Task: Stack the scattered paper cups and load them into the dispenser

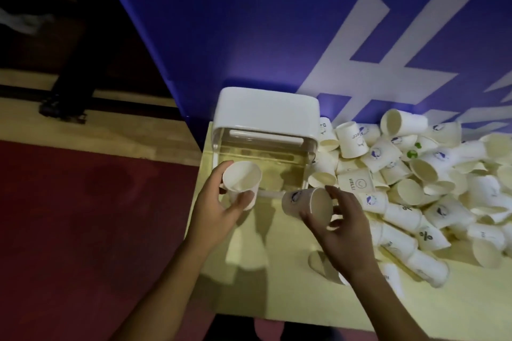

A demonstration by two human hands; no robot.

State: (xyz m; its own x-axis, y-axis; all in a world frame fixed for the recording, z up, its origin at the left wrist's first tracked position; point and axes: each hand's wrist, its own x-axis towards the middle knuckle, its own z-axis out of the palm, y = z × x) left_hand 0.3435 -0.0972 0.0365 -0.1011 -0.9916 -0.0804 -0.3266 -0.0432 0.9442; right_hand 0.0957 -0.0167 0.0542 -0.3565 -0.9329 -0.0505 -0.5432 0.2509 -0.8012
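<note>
1. Left hand [219, 206]: bare, with no ring, glove or band on the fingers or behind them at the wrist.
2. Right hand [339, 225]: likewise bare from fingertips to wrist.
3. Both forearms behind the fingers are uncovered; no sleeve edge shows anywhere in view.

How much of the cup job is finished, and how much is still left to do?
Hardly any is done: the clear dispenser looks empty. In hand, the left hand holds one cup upright and the right hand holds another cup on its side, not yet nested together. Left to do: the big pile of loose cups on the table still needs stacking and loading.
</note>
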